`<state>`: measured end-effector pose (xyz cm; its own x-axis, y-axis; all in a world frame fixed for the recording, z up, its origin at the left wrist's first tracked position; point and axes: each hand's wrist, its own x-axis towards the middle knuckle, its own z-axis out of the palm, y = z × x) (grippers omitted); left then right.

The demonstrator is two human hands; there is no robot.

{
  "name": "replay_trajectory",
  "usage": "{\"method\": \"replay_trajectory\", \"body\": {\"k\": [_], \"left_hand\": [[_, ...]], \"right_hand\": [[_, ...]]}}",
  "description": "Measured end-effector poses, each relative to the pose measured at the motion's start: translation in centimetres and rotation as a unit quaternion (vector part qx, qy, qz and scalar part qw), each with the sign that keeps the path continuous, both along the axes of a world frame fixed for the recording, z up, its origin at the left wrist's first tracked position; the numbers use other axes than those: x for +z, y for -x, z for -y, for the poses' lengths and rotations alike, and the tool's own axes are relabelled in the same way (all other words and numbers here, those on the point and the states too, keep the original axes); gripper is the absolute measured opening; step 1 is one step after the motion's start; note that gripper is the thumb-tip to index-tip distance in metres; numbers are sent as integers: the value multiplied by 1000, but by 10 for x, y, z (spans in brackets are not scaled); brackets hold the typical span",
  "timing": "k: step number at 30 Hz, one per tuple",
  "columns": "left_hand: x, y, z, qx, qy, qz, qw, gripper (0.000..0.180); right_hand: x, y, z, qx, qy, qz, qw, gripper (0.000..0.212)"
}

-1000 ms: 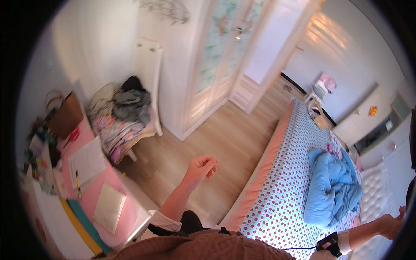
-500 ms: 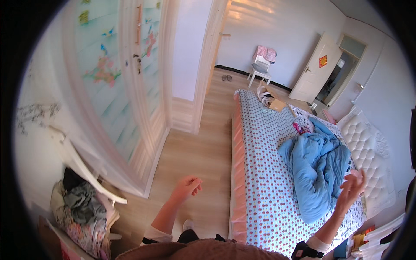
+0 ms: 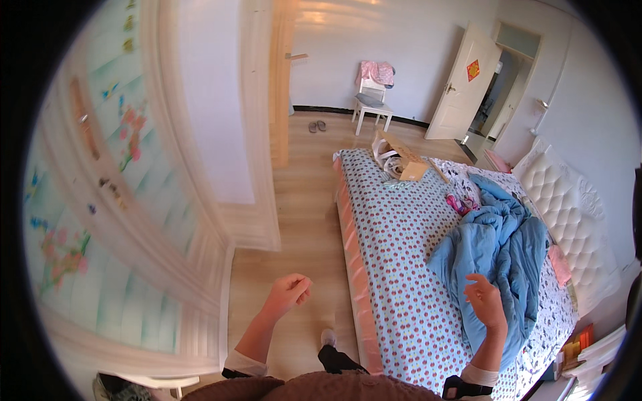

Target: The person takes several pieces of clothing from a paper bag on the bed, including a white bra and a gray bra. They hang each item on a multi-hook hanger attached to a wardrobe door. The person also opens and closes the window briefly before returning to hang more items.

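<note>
My left hand (image 3: pixel 289 293) is raised above the wooden floor, left of the bed. Its fingers are curled in, and nothing shows in them. Over the bed is my right hand (image 3: pixel 484 299), its fingers loosely bent and apart, with nothing held. Behind it lies a crumpled blue quilt (image 3: pixel 491 240) on the dotted bed sheet (image 3: pixel 394 247). The hand appears to hover in front of the quilt; whether it touches cannot be made out. A small bright pink item (image 3: pixel 461 204) rests at the quilt's far edge.
On the bed's far end stands an open cardboard box (image 3: pixel 414 168). A white chair (image 3: pixel 372 100) with a pink cloth and a pair of shoes (image 3: pixel 317 126) are farther off. Floral glass doors (image 3: pixel 127 127) line the left. A white door (image 3: pixel 461 83) stands ajar at the back right.
My view has turned left and moved forward along the bed. My right hand has come inward and lower, its fingers bending more. My left hand stays in nearly the same place.
</note>
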<state>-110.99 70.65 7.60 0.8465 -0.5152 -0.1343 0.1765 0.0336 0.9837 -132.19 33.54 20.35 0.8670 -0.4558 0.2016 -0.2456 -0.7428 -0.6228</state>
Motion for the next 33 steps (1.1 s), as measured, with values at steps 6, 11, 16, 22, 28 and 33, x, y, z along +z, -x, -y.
{"method": "replay_trajectory", "body": {"k": [6,11,16,22,28,33], "left_hand": [[26,-132,87,-44,-26,29,998,18],[30,-232,136,-71,-38,29,996,18],[24,-347,180,-88,-66,32,993,19],[40,-471,253,-118,-77,45,989,19],[32,-568,311,-143,-79,37,986,19],[11,-654,360,-105,-132,35,985,19]], "right_hand": [[-14,-139,71,51,-39,-50,997,23],[-44,-260,108,101,-97,-71,988,25],[-90,-370,148,109,-121,-97,982,25],[-132,-466,194,83,-249,-163,951,28],[-156,-545,256,42,-353,-174,918,29],[-194,-638,321,33,-369,-216,904,34]]}}
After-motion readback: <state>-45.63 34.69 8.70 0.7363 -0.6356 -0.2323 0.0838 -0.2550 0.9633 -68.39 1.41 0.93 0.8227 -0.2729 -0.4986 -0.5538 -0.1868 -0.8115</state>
